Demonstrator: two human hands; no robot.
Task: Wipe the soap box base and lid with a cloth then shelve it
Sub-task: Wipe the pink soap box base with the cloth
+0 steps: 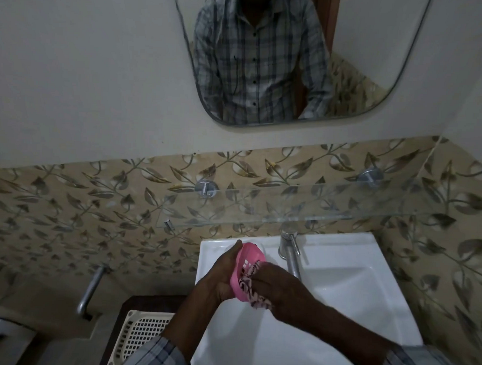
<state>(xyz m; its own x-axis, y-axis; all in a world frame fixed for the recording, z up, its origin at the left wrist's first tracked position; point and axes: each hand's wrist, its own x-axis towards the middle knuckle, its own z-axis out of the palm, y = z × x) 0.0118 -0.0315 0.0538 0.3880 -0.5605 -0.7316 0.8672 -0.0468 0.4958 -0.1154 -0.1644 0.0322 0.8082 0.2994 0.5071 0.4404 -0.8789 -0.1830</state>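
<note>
1. Pink slotted plastic soap box part (246, 267).
2. Cloth (254, 290): white with dark markings.
3. White ceramic sink (340, 289).
4. Wall tile band (97, 204): beige, grey-brown leaf pattern.
5. Cream perforated plastic basket (141, 331).
6. Grey plaid shirt sleeve (157, 354).

The scene is dim and flat, with a grey-green cast and no hard shadows. The white sink (348, 295) is the brightest area, at 5 o'clock, carrying soft sheen. Wide-angle distortion bends the wall tiles (97, 204) and glass shelf (315, 204) toward the edges. Detail is soft and grainy; the hands (274, 287) read as dark, lightly blurred shapes
</note>
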